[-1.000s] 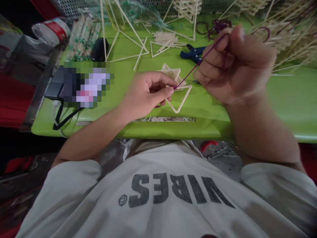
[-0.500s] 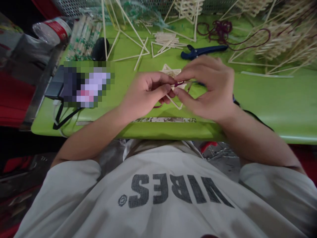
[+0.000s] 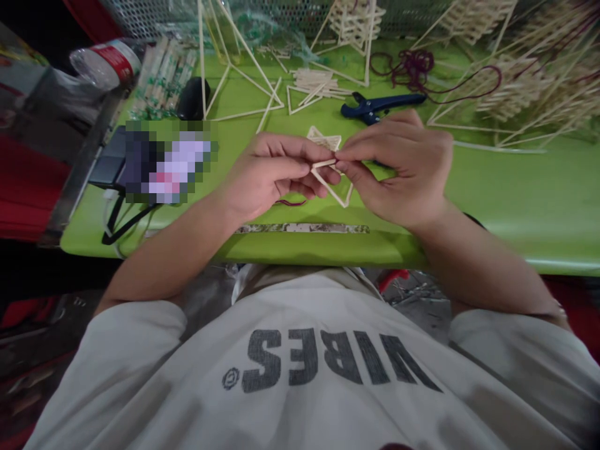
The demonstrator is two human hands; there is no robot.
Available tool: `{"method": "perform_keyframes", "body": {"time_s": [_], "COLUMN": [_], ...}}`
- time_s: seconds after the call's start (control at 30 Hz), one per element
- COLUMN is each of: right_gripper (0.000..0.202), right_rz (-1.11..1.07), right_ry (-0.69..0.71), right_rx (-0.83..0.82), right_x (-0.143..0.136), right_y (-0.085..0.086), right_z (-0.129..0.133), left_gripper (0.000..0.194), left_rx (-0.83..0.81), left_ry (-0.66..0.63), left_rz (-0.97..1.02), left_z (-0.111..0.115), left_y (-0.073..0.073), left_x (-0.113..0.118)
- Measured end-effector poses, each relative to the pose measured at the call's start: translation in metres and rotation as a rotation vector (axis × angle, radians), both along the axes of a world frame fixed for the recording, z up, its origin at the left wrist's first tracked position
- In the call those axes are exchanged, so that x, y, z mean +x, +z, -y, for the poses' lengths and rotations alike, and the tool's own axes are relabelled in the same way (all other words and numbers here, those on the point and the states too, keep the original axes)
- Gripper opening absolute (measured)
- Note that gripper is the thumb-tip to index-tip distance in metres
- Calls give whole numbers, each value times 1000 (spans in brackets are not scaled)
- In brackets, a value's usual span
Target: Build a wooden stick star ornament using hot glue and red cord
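My left hand (image 3: 276, 172) is closed on a small frame of thin wooden sticks (image 3: 330, 189), thumb and forefinger pinching one stick. From the other side, my right hand (image 3: 398, 172) pinches the end of that same stick between thumb and forefinger. A speck of purple shows at the fingertips; whether cord is gripped there is hidden. Below my left fingers a short bit of purple cord (image 3: 293, 202) shows. Just behind the hands lies a star-like stick piece (image 3: 325, 139), partly covered by them.
A blue cutter (image 3: 375, 107), a tangle of purple cord (image 3: 412, 65) and a pile of short sticks (image 3: 314, 82) lie behind my hands. Larger stick frames (image 3: 244, 72) stand at the back. Bundled sticks (image 3: 164, 78) and a plastic bottle (image 3: 110, 62) are at left.
The purple loop seen between my fingertips is now mostly out of sight. The frame has turned so that a stick shows between both hands. My left hand has opened slightly at the lower fingers.
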State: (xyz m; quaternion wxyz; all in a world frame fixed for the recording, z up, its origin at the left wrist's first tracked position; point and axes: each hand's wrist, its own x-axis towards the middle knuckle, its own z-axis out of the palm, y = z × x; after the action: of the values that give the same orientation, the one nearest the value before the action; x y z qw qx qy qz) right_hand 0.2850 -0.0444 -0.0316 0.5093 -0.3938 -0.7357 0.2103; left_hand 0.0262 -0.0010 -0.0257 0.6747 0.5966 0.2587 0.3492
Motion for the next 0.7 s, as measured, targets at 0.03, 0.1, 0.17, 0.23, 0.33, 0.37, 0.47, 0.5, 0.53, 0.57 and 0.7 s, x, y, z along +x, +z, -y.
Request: {"method": "perform_keyframes", "body": {"time_s": [0.03,0.1,0.17,0.23,0.33,0.37,0.47,0.5,0.53,0.57,0.7], "right_gripper": [11,7,7,6,5,6,8,8,7,7,16], "right_rz": [-33,-97,-161,-222,-251,-241,-198,-193,-197,-210,-293], "right_ry": [8,13,24,52,73,72,70,80,102,132,289], "right_rx": [16,66,95,105,115,111,82,77,77,84,52], "right_x": [-1,-5,-10,-15,-18,-18,-17,-17,-17,-17,-18], "right_y": [-1,-5,-9,-12,-13,-13,-10,-9,-8,-8,-8], "right_z": [2,6,9,11,13,13,15,15,16,16,14], "left_gripper": [25,31,39,42,29,26,30,32,33,33,21], "left_rx": [24,143,310,445,598,641,754,791,831,875,1045], "left_ry": [-17,16,147,292,365,377,440,450,450,451,444], "left_rz": [3,-13,-54,-73,-18,-23,-149,-189,-212,-209,0], "left_z": [0,5,12,21,30,31,29,28,26,24,15], "left_y": [0,-2,-4,-7,-9,-10,-12,-14,-15,-16,-17], "left_x": [0,2,6,11,12,11,5,3,1,1,3]}}
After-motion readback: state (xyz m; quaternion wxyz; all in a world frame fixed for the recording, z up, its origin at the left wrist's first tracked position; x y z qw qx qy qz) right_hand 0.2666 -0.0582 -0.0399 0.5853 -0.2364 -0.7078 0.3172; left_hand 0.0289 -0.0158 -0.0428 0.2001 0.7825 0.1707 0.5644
